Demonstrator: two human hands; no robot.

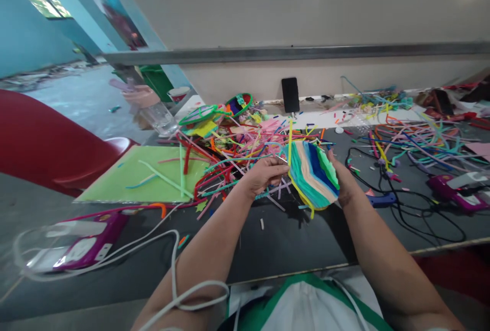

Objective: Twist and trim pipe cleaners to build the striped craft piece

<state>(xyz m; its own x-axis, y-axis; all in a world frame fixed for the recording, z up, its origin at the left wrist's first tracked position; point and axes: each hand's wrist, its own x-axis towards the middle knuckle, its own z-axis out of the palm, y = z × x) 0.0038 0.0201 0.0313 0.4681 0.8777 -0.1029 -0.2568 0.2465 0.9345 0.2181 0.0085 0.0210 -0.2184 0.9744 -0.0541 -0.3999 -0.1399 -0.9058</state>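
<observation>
A rounded panel of pipe cleaners (312, 175), striped in teal, cream, blue and light green with a yellow edge, is held up over the dark table. My right hand (342, 180) grips its right side, the fingers partly hidden behind it. At the left edge my left hand (266, 174) is closed in a pinch where a yellow pipe cleaner (290, 139) stands up from the panel. A thin shiny sliver shows by the left fingertips; its kind is unclear. Behind the panel lies a tangled heap of loose pipe cleaners (256, 139), mostly pink and red.
A phone (290, 95) leans on the back partition. To the left are a green sheet (126, 173), a water bottle (158, 114) and a purple device (90, 242). Black cables (413, 208), a blue-handled tool (383, 200) and another purple device (457, 193) lie right. A white cord (174, 264) crosses my left forearm.
</observation>
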